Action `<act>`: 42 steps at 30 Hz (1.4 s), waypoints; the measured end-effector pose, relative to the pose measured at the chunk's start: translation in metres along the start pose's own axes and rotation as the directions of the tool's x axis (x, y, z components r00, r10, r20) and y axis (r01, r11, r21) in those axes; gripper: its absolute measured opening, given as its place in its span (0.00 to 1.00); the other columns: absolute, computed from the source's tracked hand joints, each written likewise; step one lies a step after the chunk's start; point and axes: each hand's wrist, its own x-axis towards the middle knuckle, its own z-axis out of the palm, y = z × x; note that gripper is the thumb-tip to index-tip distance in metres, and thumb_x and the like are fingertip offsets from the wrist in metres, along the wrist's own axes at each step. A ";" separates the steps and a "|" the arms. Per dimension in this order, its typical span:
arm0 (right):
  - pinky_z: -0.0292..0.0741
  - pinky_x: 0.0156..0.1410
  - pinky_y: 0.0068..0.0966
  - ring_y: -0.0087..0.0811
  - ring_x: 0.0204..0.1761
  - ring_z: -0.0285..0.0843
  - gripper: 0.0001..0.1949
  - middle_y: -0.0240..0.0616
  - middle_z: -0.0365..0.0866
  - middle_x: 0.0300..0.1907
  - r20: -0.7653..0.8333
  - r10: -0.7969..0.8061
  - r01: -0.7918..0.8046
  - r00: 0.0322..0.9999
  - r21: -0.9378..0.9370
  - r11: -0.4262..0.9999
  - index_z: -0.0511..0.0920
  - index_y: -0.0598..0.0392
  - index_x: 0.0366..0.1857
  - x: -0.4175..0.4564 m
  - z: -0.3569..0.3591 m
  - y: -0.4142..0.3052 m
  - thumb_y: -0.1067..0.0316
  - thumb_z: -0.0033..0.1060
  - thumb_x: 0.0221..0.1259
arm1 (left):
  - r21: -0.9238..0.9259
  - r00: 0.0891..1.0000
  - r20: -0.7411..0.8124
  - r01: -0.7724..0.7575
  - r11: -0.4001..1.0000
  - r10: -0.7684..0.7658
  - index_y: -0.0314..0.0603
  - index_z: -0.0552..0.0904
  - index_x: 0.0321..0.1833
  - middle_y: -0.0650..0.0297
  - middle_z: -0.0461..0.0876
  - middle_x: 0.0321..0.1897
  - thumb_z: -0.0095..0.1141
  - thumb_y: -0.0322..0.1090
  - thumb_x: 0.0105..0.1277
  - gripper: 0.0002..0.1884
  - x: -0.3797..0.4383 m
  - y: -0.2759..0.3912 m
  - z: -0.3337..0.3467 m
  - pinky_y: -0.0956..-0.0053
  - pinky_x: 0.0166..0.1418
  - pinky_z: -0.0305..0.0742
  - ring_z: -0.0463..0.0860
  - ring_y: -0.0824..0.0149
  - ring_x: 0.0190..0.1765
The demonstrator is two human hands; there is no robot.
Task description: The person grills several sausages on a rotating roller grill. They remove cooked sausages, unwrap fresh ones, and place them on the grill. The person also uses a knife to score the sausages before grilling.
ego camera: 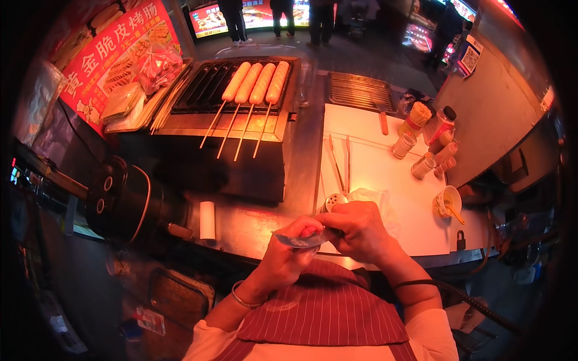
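Note:
My left hand (291, 255) is closed around a thin, shiny piece of plastic film (298, 241), in front of my striped apron (325, 307). A small red bit (309, 231) shows between the fingers; what it is cannot be made out. My right hand (361, 230) meets the left, thumb and forefinger pinched at the film's right end. Just beyond the right hand stands a shaker (335, 201) with a holed lid, partly hidden by it. A crumpled clear plastic bag (377, 205) lies beside it, and metal tongs (338, 164) rest on the white board.
Several skewered sausages (256, 83) lie on a roller grill (198, 90). Seasoning shakers (423, 165), a skewer holder (417, 118) and a cup with a brush (447, 202) stand at right. A wire rack (361, 90) lies behind. A white cylinder (207, 220) stands left, near a black appliance (119, 198).

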 end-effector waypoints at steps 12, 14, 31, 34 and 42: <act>0.68 0.24 0.31 0.35 0.19 0.74 0.13 0.33 0.69 0.17 -0.079 0.010 -0.026 0.997 -0.204 0.979 0.83 0.48 0.35 0.008 0.026 -0.018 0.62 0.68 0.42 | 0.203 0.968 -0.085 -0.216 0.955 0.237 0.34 0.75 0.45 0.64 0.75 0.29 0.58 0.39 0.70 0.13 0.006 -0.013 -0.002 0.78 0.36 0.70 0.74 0.73 0.32; 0.68 0.24 0.31 0.35 0.19 0.74 0.12 0.33 0.69 0.17 -0.094 0.019 -0.040 0.995 -0.219 0.975 0.83 0.48 0.35 0.009 0.029 -0.020 0.63 0.68 0.43 | 0.330 0.949 -0.089 -0.257 0.908 0.301 0.33 0.75 0.44 0.62 0.76 0.30 0.57 0.38 0.70 0.13 0.005 -0.014 -0.002 0.76 0.36 0.71 0.75 0.70 0.32; 0.69 0.24 0.33 0.38 0.20 0.75 0.06 0.34 0.68 0.16 -0.111 0.075 -0.093 0.991 -0.167 0.982 0.78 0.50 0.27 0.006 0.042 -0.031 0.65 0.64 0.45 | 0.465 0.947 -0.145 -0.190 0.865 0.287 0.31 0.75 0.37 0.55 0.74 0.29 0.58 0.34 0.68 0.11 -0.005 -0.010 -0.005 0.68 0.33 0.70 0.76 0.59 0.29; 0.69 0.24 0.32 0.36 0.21 0.76 0.05 0.34 0.72 0.19 -0.064 0.089 -0.099 0.994 -0.180 0.979 0.75 0.49 0.27 0.004 0.041 -0.033 0.66 0.60 0.47 | 0.454 0.947 -0.146 -0.193 0.870 0.286 0.32 0.75 0.37 0.58 0.74 0.28 0.59 0.33 0.68 0.10 -0.007 -0.010 -0.005 0.71 0.32 0.69 0.75 0.63 0.27; 0.69 0.24 0.34 0.37 0.19 0.74 0.08 0.33 0.69 0.17 -0.007 -0.068 0.065 0.998 -0.171 0.983 0.74 0.49 0.20 -0.001 0.039 -0.018 0.66 0.66 0.40 | -0.103 0.964 0.131 0.245 0.964 -0.231 0.38 0.75 0.36 0.69 0.71 0.27 0.60 0.33 0.68 0.09 -0.017 -0.005 -0.027 0.80 0.31 0.65 0.68 0.79 0.30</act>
